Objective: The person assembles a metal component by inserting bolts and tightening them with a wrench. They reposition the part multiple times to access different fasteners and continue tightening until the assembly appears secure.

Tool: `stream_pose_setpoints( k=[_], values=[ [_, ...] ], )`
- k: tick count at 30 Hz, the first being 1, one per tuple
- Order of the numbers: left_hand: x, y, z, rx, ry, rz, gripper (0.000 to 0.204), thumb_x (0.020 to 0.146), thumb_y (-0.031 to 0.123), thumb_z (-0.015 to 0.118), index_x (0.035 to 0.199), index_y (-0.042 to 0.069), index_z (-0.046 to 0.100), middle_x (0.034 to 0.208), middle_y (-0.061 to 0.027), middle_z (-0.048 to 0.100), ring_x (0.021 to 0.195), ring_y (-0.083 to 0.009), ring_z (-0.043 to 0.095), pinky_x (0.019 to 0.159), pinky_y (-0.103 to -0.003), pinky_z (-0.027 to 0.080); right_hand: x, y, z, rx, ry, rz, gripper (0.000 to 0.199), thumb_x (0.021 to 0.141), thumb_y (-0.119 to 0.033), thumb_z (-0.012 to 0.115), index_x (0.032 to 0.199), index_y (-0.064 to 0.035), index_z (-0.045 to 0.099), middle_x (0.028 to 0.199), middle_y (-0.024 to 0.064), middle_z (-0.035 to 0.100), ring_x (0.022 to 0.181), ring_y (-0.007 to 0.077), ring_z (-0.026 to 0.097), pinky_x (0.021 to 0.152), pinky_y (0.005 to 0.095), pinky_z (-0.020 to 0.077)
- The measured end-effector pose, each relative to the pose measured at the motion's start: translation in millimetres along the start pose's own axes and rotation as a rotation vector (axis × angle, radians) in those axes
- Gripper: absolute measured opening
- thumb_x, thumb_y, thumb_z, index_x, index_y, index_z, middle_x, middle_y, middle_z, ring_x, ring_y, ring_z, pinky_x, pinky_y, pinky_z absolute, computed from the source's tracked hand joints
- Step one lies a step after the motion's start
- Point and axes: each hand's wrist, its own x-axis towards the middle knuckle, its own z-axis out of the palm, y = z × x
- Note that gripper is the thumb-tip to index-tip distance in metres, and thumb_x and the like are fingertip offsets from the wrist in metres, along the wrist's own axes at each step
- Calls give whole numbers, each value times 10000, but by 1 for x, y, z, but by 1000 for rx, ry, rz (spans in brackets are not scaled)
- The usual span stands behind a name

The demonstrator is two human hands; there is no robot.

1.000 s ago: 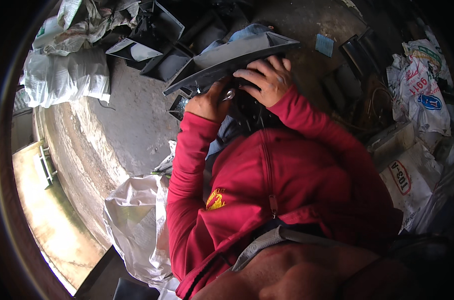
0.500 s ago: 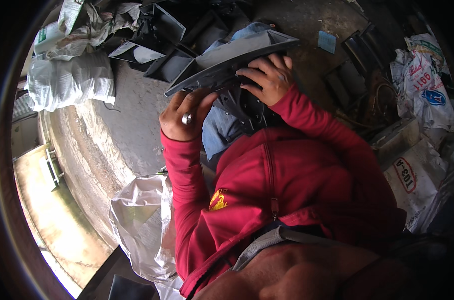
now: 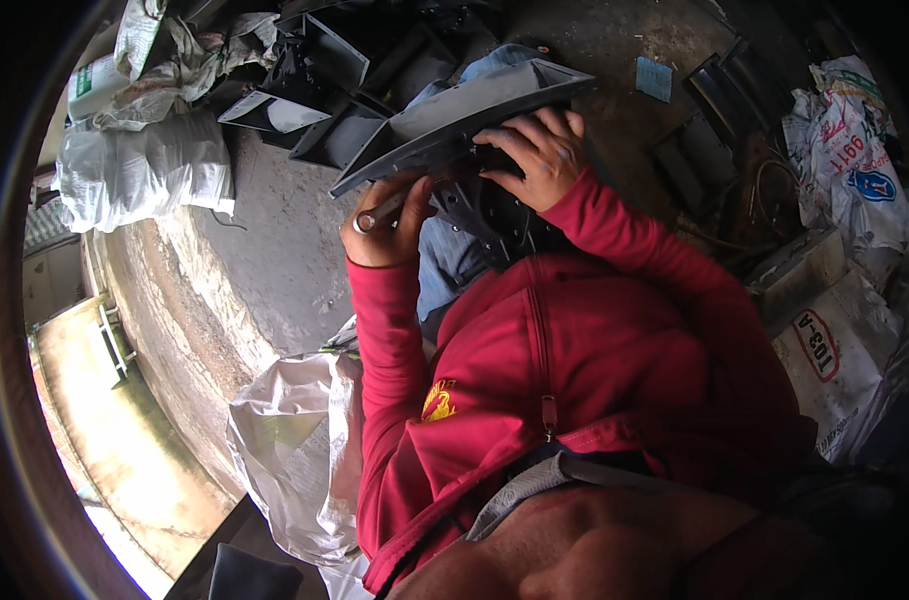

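Left hand [image 3: 379,232] fisted around a short metal tool [image 3: 382,211], shaft poking out toward the underside of the grey panel [image 3: 454,120]. Tool tip sits just below the panel's lower edge; can't tell if it touches. Right hand [image 3: 534,152] spread, fingers curled over the dark part [image 3: 494,215] directly under the panel, palm down, gripping it. Panel is a long tilted grey tray-like piece, left end lower, lying above both hands and over the lap. Left hand is at the panel's lower left end, right hand near its middle. More grey moulded pieces [image 3: 314,100] stacked on the floor just beyond. White sacks [image 3: 139,175] upper left, another white sack [image 3: 294,440] beside the left elbow, printed bags [image 3: 854,330] to the right.
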Motion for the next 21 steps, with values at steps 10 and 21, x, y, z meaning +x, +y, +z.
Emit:
stream_pose_setpoints(
  k=[10,21],
  values=[
    [9,-11,3,206,-49,136,154,861,134,717,986,44,718,762,-101,677,672,-206,683,606,-282,515,0,0,0,7,-65,51,373,690,-297,801,1043,-289,678,1018,-95,587,1006,184,495,892,415,312],
    [0,-5,29,170,57,208,139,847,130,727,939,32,695,791,-134,692,687,-269,694,624,-304,524,1,0,0,53,-22,72,466,671,-304,806,1092,-264,608,984,-86,623,998,172,529,892,407,313]
  ],
)
